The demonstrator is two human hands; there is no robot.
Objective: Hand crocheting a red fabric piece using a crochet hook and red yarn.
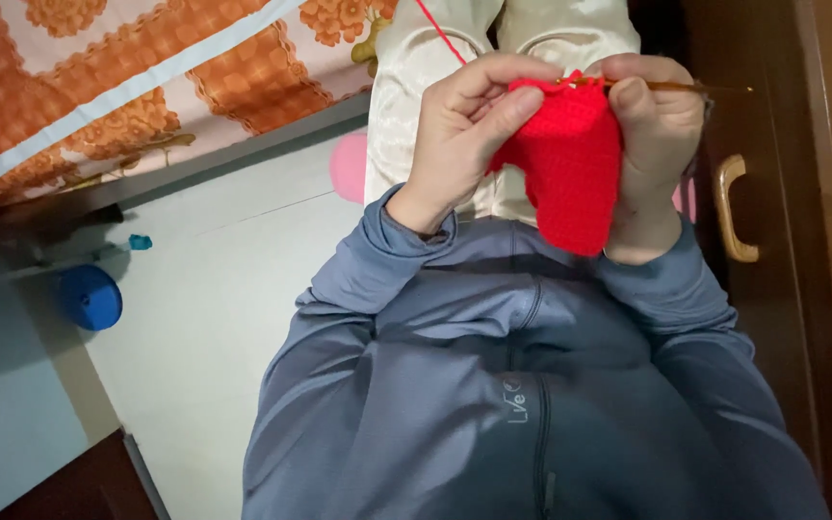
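The left hand (464, 135) is closed on the upper edge of a red crocheted fabric piece (570, 173), thumb pressed on the front and fingers curled behind it. The right hand (652, 135) is closed too, pinching the same top edge while gripping a thin brown crochet hook (695, 88) whose shaft sticks out to the right past the knuckles. The red piece hangs down between the two hands, over the lap, its lower edge just above the cuffs of the grey-blue long-sleeved top (493, 385). A strand of red yarn (440, 31) runs up and away from the left hand across the cream satin trousers (416, 67).

Judging by the grip, a stitch is being worked along the top row, with the hook tip hidden among the fingers. The next move seems to call for the left hand keeping the yarn taut and the edge steady while the right hand turns the hook through a loop.

Well to the left of the hands, a round blue container (90, 297) stands on the pale floor (223, 289), near an orange floral bedspread (98, 87). To the right of the right hand is a dark wooden cabinet door with a brass handle (732, 207).
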